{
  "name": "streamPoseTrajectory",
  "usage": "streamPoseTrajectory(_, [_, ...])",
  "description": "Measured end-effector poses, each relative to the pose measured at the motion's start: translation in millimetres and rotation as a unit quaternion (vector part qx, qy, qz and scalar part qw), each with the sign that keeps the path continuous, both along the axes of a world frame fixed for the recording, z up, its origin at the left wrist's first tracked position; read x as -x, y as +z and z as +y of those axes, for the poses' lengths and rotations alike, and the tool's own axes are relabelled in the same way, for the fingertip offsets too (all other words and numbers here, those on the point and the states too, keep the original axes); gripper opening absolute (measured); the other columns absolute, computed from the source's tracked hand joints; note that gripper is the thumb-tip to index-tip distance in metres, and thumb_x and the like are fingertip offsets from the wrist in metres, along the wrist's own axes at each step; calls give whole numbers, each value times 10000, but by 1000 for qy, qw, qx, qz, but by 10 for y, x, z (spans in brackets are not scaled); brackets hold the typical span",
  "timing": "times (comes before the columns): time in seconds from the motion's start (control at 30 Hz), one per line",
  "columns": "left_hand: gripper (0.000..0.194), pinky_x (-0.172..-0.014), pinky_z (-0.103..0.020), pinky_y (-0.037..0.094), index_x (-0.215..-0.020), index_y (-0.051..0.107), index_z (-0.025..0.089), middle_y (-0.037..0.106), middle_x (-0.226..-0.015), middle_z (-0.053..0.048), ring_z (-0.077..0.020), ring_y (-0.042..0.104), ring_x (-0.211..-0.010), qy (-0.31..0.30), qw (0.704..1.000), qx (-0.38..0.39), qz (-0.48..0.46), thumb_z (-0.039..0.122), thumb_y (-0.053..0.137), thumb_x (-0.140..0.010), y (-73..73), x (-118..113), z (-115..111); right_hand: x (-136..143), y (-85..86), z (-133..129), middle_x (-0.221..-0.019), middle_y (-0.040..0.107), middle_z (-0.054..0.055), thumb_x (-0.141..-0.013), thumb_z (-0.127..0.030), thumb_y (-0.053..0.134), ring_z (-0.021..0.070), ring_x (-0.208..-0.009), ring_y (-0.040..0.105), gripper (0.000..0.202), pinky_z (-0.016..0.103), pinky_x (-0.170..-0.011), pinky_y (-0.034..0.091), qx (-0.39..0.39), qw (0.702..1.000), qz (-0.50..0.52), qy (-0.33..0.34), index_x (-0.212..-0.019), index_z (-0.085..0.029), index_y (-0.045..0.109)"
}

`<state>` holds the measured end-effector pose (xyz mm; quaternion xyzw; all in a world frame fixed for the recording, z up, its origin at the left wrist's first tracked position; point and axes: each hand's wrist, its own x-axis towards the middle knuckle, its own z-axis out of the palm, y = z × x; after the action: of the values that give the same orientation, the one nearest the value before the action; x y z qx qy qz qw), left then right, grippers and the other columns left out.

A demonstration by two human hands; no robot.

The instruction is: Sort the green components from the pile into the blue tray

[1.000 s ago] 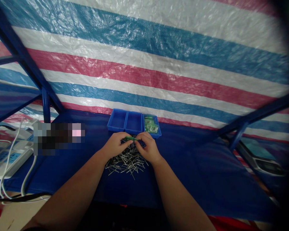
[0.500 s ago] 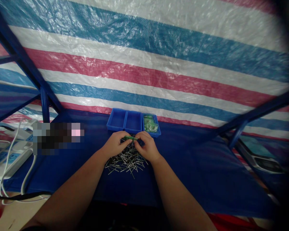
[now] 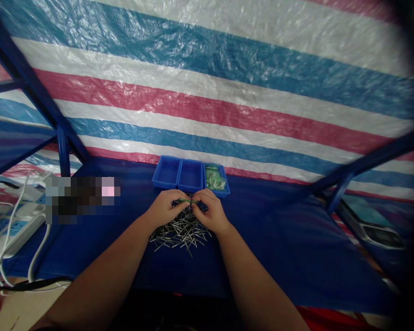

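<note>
My left hand and my right hand meet in front of the blue bins. Between their closed fingertips is a small green plastic packet, seen as a thin strip and partly hidden by the fingers. Under and in front of both hands spreads a loose pile of thin metal nails on the blue table. More green plastic packets lie in the right-hand blue bin, just beyond my right hand.
Two more blue bins stand to the left of the packets. At the far left are a white power strip with cables and a pixelated object. A scale-like device sits at the far right. Blue frame bars flank the striped sheet.
The green packet has tilted from showing its face to a thin edge-on strip, and its two ends are held closer between the fingertips. Both hands stay in nearly the same place.
</note>
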<state>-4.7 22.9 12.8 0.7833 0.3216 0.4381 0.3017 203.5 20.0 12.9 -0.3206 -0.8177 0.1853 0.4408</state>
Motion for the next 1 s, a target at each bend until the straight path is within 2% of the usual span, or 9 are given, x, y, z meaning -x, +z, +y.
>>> streamPoseTrajectory(0.4, [160,-912,-379,577,-1014,772,204,780,-1028,-73,-204,727,-981,9,1000,-6,-1,263,652,-927,26,10,-1,-5,-10,-1,-920,659,57,-915,-192,608,205,-884,635,48,387,-822,520,43,999,16,11,-886,-228,621])
streamPoseTrajectory(0.63, [162,-926,-394,579,-1022,770,209,778,-1043,-74,-204,724,-997,18,1000,-6,-3,280,663,-925,32,9,-5,5,-27,2,-900,682,52,-928,-222,627,183,-807,640,31,337,-731,533,56,997,49,14,-929,-218,658])
streamPoseTrajectory(0.73, [245,-890,-385,597,-1129,734,202,759,-1090,-90,-198,723,-972,36,999,8,-12,282,689,-902,23,5,-13,-36,-60,19,-881,688,49,-940,-246,615,191,-810,651,53,347,-747,538,54,996,64,-33,-918,-218,655])
streamPoseTrajectory(0.83, [330,-820,-356,615,-1215,685,186,738,-1089,-106,-185,721,-912,67,996,37,-36,263,684,-894,-17,5,-3,-151,-119,76,-860,681,40,-936,-285,624,190,-761,649,68,338,-708,536,44,987,95,-119,-938,-224,652])
streamPoseTrajectory(0.9, [299,-805,-344,616,-1188,688,175,730,-1069,-108,-186,717,-918,88,994,42,-48,244,665,-898,-52,8,12,-273,-161,148,-873,681,41,-925,-307,636,185,-721,637,99,340,-695,534,23,972,123,-199,-973,-222,652])
streamPoseTrajectory(1.0, [228,-785,-336,610,-1113,699,170,729,-1038,-104,-189,710,-920,106,993,35,-49,220,645,-897,-90,13,34,-484,-210,299,-920,679,64,-913,-315,635,203,-768,630,142,379,-767,531,-27,946,117,-300,-1005,-209,657])
